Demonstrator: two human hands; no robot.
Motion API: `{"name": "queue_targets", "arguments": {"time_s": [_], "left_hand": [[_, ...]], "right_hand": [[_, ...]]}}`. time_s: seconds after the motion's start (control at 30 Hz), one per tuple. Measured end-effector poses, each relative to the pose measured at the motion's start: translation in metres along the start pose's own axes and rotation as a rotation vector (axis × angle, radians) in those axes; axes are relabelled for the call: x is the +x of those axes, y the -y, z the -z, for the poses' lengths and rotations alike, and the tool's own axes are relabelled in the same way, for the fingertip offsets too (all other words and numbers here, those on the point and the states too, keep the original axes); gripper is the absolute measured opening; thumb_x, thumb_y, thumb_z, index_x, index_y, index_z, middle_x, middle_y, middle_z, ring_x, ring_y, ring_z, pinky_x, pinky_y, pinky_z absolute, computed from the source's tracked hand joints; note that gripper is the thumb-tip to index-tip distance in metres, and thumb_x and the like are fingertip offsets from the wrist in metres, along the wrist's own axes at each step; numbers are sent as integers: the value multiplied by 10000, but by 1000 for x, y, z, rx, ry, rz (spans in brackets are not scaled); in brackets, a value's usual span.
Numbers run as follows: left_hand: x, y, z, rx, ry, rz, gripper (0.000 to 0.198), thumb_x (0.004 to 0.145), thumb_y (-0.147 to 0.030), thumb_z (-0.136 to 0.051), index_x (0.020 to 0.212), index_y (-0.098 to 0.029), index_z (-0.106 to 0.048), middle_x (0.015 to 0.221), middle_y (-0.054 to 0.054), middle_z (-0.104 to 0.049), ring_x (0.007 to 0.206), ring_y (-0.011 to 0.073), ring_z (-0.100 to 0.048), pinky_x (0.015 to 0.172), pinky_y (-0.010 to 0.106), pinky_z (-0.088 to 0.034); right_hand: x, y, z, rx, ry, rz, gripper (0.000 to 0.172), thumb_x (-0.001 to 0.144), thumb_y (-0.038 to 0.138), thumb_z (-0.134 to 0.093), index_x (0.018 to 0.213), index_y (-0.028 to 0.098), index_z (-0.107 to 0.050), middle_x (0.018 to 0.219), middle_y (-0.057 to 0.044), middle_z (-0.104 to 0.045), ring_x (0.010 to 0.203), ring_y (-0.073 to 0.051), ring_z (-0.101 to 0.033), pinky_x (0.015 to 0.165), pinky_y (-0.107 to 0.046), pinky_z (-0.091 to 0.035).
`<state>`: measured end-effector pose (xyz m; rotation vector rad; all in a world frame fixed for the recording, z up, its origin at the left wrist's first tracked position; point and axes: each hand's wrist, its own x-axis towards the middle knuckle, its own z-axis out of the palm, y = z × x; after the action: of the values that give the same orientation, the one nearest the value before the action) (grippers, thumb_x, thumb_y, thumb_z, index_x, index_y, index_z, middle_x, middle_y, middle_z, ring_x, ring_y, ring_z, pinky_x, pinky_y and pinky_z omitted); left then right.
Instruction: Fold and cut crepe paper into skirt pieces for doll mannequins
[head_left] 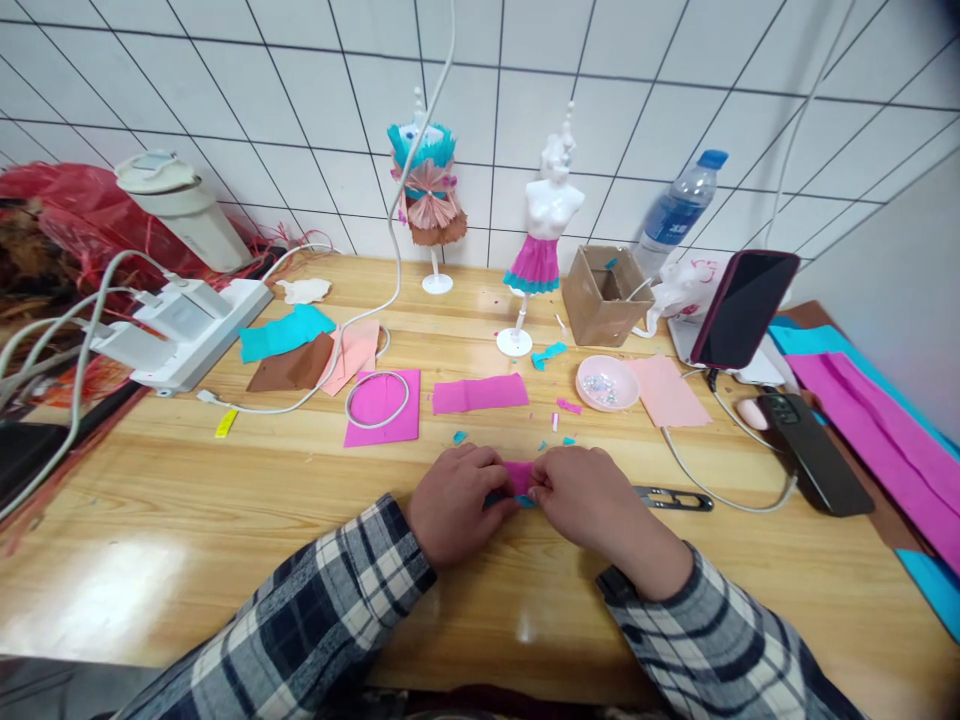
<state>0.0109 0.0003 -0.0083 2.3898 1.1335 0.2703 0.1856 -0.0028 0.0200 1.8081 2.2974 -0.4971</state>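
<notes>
Near the table's front middle, my left hand [461, 505] and my right hand [585, 497] pinch a small magenta and blue piece of crepe paper [519, 476] between them. Its blue edge shows along the bottom; most of the piece is hidden by my fingers. Just beyond lies a flat magenta paper strip [481, 393]. Thread snips [679, 499] rest right beside my right wrist, partly covered by it. Further back stands a white mini mannequin [553, 205] in a magenta skirt with a blue hem. To its left is a second mannequin [427, 190] dressed in blue, pink and brown paper.
A pink bowl of beads [609, 384] and a cardboard box [606, 296] stand right of centre. Phones [816, 455] and crepe sheets [885, 430] lie at the right. A power strip [202, 335] with cables is at the left. A white cable [395, 215] hangs across the view.
</notes>
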Motion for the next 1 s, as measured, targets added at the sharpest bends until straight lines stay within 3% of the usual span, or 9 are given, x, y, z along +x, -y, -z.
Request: {"name": "queue_targets", "arguments": {"time_s": [0.13,0.37,0.6,1.0], "left_hand": [[1,1,-1,26,-4,-4,122,839,-320,-614,860,-214,-670,916,43,-629,895,207,-557,802,352,-407],[0,2,1,23,-5,2,103,811,-307,-647,855,-219,-678,910,39,-629,884,205,-562,797,349,-413],[0,2,1,7,-6,8,103,815,-308,-646,846,-218,-686,903,36,-636,891,205,-565,817,359,-415],[0,3,0,-8,-6,6,127,825,-329,-637,845,-214,-686,907,39,-638,895,206,-565,814,360,-413]], "right_hand": [[1,2,1,-5,-11,72,137,823,279,-597,734,239,-693,788,-36,-693,786,-209,-605,636,-313,-274],[-9,-6,-11,-37,-220,238,134,870,259,-595,762,240,-673,779,-18,-647,848,-201,-520,711,-351,-239],[-21,-12,-21,-16,-326,242,152,899,255,-560,803,257,-677,776,-16,-636,827,-192,-475,758,-376,-222],[-23,-11,-18,124,-334,196,142,902,269,-550,852,273,-683,826,-5,-643,839,-178,-507,778,-360,-232]]}}
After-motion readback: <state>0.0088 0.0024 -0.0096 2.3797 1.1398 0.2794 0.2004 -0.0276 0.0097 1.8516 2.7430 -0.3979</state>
